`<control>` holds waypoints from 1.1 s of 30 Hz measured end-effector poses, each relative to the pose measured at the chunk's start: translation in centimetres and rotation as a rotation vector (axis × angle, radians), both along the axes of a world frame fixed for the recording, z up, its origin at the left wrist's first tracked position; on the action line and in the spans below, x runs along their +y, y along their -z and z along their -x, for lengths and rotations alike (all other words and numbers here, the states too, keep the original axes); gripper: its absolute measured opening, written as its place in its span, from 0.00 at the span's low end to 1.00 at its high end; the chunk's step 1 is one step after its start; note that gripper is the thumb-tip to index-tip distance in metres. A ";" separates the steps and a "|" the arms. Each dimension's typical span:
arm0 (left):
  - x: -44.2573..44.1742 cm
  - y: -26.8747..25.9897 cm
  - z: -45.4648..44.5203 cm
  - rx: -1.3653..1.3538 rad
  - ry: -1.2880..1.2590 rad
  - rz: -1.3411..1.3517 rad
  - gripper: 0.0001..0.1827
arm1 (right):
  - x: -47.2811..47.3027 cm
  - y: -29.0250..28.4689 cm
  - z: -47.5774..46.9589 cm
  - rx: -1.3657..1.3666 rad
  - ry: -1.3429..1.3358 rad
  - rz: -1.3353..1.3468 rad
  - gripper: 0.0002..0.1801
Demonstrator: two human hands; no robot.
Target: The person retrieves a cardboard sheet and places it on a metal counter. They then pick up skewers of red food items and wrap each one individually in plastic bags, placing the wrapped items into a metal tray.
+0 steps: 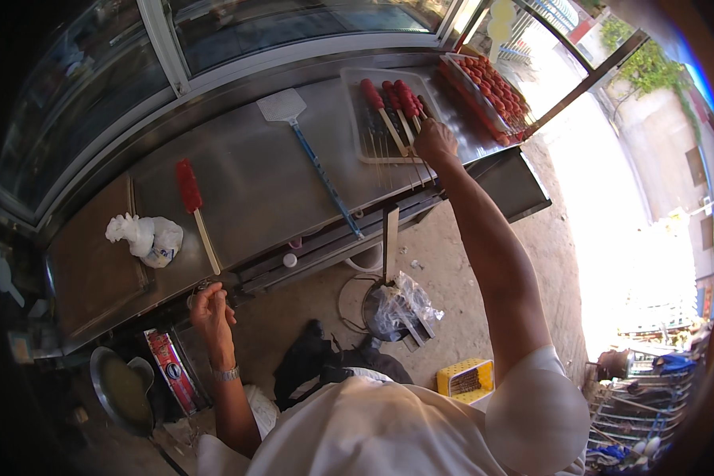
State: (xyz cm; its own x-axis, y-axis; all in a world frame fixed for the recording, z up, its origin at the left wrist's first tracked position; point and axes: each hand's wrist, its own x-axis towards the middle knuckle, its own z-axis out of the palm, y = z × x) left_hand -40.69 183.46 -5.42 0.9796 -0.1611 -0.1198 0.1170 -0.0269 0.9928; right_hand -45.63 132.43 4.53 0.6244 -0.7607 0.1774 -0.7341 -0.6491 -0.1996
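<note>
At the far right of the counter my right hand [435, 143] closes around a stick at the edge of a clear plastic tray [357, 140]. Just beyond its fingers lie red coated skewers [403, 98] and a dark brown skewer [426, 107]; my hand hides which stick it grips. Darker skewers with thin sticks lie in the same tray. My left hand [211, 312] hangs by the counter's front edge, fingers loosely curled and apart, with nothing visible in them. Just above it, a flat red coated piece on a wooden stick [190, 190] lies on the steel counter [238, 172].
A fly swatter [315, 157] crosses the counter's front edge. A knotted plastic bag [149, 238] sits left, beside a brown board [95, 256]. Red fruit skewers fill a tray [446, 77] at right. Below are a pan of liquid [119, 387], gas stove [172, 369] and yellow basket [443, 381].
</note>
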 end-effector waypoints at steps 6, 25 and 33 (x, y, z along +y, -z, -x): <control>-2.3 -1.9 2.5 0.033 0.037 0.018 0.10 | -2.9 0.2 3.0 -0.082 0.066 -0.154 0.14; -18.8 9.4 15.9 0.303 0.914 -0.343 0.12 | 20.0 28.7 47.1 -0.182 0.178 -0.793 0.07; -27.5 17.4 14.7 0.266 0.843 -0.503 0.20 | 17.7 42.4 49.7 -0.059 0.325 -0.855 0.07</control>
